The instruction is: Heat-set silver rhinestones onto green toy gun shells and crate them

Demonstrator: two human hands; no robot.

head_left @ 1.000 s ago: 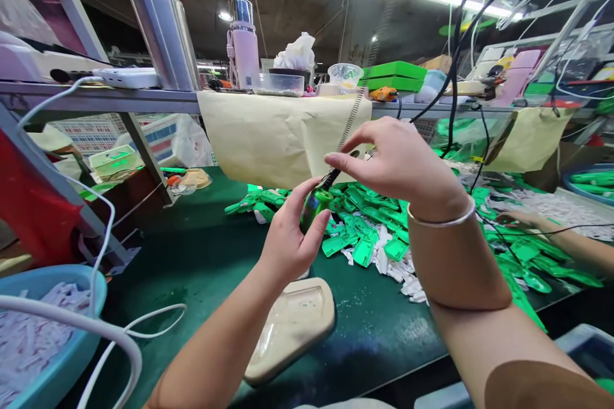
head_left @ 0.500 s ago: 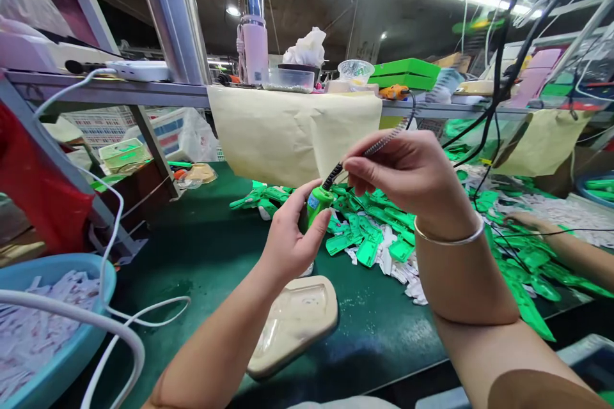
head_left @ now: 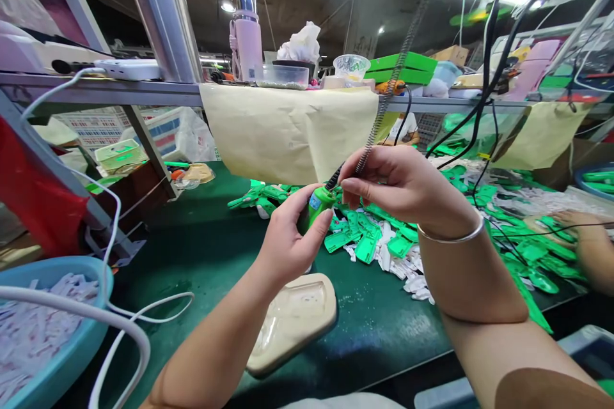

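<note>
My left hand (head_left: 292, 230) is wrapped round a green electric screwdriver (head_left: 320, 199), by its look, held upright with a blue label showing. Its lower part is hidden by my palm. From its top comes a black ribbed cord sleeve (head_left: 334, 177). Just above that, my right hand (head_left: 388, 182) has thumb and fingers pinched at the lower end of a long thin coil spring (head_left: 381, 116), which runs up toward the ceiling. Whether the cord is also in that pinch, I cannot tell. A beige moulded block (head_left: 297, 319) with a hollow lies below my hands.
Green plastic parts (head_left: 359, 236) and white pieces (head_left: 417, 284) are heaped on the dark green table (head_left: 201, 236). Another person's hand (head_left: 592, 243) is among the parts at right. A blue basin (head_left: 103, 313) and white cable (head_left: 127, 332) sit at left. Black cables (head_left: 487, 77) hang at right.
The spring now stands straighter and stretches higher above my right hand. My right hand has tipped slightly downward; my left keeps its hold. The other person's hand has shifted right.
</note>
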